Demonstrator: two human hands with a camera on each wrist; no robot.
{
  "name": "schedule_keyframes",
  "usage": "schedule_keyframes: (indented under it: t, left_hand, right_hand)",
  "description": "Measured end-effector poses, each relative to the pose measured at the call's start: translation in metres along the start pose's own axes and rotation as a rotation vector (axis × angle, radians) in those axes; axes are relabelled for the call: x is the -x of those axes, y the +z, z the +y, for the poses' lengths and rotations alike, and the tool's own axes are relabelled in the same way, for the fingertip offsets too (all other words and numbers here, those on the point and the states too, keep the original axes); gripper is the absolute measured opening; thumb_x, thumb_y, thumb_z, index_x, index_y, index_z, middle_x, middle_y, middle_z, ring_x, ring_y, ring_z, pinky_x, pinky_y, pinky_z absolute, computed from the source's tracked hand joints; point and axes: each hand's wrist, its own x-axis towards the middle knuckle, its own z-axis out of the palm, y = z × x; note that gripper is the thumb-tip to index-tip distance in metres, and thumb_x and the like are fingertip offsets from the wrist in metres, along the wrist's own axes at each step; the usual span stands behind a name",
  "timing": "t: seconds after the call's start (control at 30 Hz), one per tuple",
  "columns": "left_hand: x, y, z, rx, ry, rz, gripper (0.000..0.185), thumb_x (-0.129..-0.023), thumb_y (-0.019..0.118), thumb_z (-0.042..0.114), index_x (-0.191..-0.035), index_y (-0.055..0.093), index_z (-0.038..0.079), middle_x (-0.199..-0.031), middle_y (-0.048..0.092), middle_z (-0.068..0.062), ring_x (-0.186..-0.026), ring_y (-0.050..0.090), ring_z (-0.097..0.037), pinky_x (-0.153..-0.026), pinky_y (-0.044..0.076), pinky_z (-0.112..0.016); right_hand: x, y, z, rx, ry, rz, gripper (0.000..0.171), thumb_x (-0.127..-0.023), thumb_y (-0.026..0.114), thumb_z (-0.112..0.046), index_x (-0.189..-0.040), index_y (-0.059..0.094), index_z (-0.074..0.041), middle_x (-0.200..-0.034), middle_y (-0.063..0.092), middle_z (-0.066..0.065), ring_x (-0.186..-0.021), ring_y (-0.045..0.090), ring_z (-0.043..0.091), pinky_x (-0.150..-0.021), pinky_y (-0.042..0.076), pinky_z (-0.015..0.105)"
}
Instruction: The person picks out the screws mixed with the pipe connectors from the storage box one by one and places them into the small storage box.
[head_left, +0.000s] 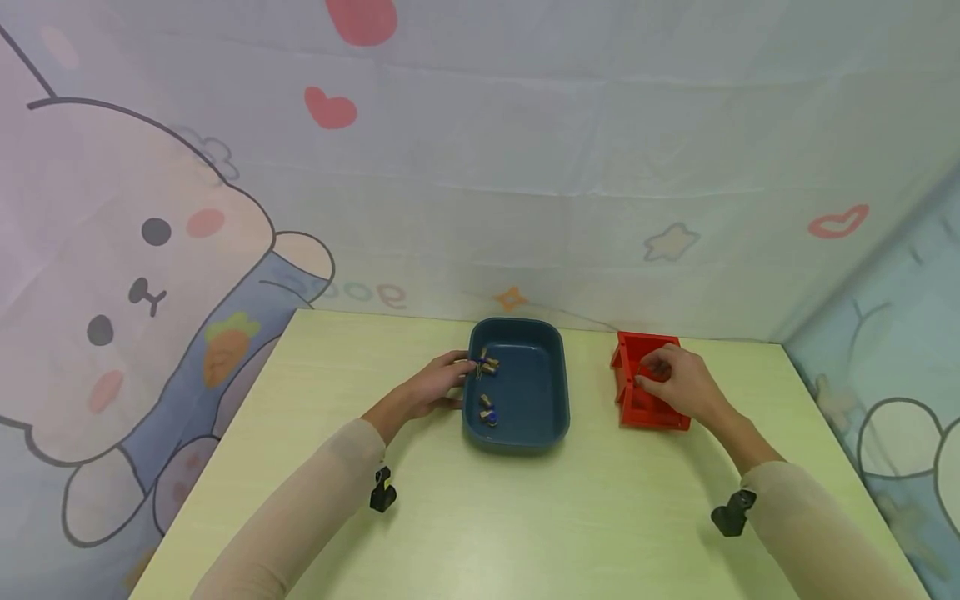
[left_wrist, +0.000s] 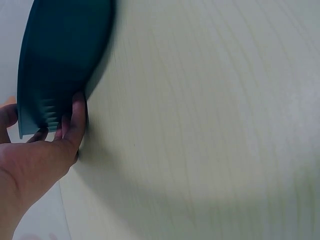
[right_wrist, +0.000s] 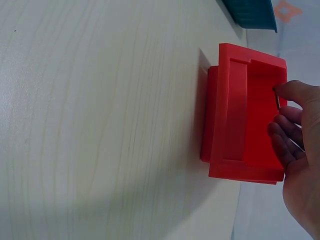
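A dark blue-green plastic tray (head_left: 528, 392) stands near the table's back edge. My left hand (head_left: 437, 383) grips its left side, thumb over the rim and fingers against the outer wall, as the left wrist view (left_wrist: 50, 155) shows. Inside the tray, along its left side, lie two small clusters of brass-and-blue pieces (head_left: 488, 411). To the right, my right hand (head_left: 682, 382) is over a red plastic bin (head_left: 652, 419). In the right wrist view, its thumb and forefinger pinch a small thin brass-coloured piece (right_wrist: 277, 98) above the bin's opening; its kind I cannot tell.
The pale wood-grain table (head_left: 517, 525) runs up to a printed cloth (head_left: 480, 167) hanging behind it. Table surface shows between the tray and the bin. A small black wrist camera (head_left: 382, 490) is on the left sleeve, another (head_left: 733, 512) on the right.
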Motion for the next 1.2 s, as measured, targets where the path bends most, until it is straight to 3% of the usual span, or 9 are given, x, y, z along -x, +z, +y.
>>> schedule_keyframes:
  t: [0.8,1.0,1.2]
  left_hand:
    - [-0.003,-0.002,-0.002,0.004,-0.002,-0.007,0.059,-0.112,0.053,0.029,-0.165,0.034,0.010,-0.155,0.052,-0.019,-0.146,0.047,-0.037,-0.095,0.059,-0.047]
    - [-0.002,-0.002,-0.001,0.002,-0.006,0.000,0.059,-0.112,0.053,0.030,-0.165,0.034,0.010,-0.156,0.051,-0.018,-0.147,0.047,-0.036,-0.093,0.060,-0.046]
    - [-0.001,-0.002,-0.001,-0.003,0.000,-0.002,0.059,-0.112,0.053,0.031,-0.164,0.034,0.010,-0.156,0.051,-0.018,-0.147,0.047,-0.037,-0.092,0.060,-0.045]
  right_hand:
    - [-0.008,-0.002,-0.008,0.013,-0.028,0.017,0.025,-0.096,0.080,-0.015,-0.113,0.074,0.002,-0.105,0.070,0.013,-0.093,0.066,0.029,-0.083,0.055,0.046]
    - [-0.015,-0.004,-0.017,0.033,-0.063,0.043,0.023,-0.096,0.080,-0.016,-0.112,0.075,0.000,-0.103,0.069,0.009,-0.093,0.065,0.028,-0.083,0.054,0.045]
    - [-0.019,-0.002,-0.036,-0.020,-0.081,0.039,0.021,-0.095,0.081,-0.012,-0.110,0.076,0.002,-0.102,0.068,0.008,-0.093,0.065,0.027,-0.084,0.055,0.047]
